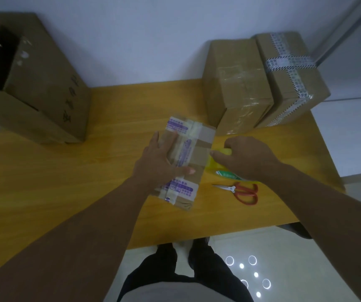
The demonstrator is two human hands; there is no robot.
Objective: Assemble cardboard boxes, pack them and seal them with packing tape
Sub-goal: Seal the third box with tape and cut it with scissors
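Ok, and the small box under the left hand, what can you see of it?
The small box is brown cardboard, oblong and closed. It lies flat on the wooden table with one end toward the wall. Pale tape with purple print crosses both ends and runs down its length, and plainer bands cross the middle. The left hand presses flat on its left half, fingers spread. The right hand holds a yellow tape roll at its right edge.

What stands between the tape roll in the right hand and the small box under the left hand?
Nothing visible does. The right hand holds the tape roll right beside the small box, whose top the left hand presses. The scissors lie nearer the person, aside.
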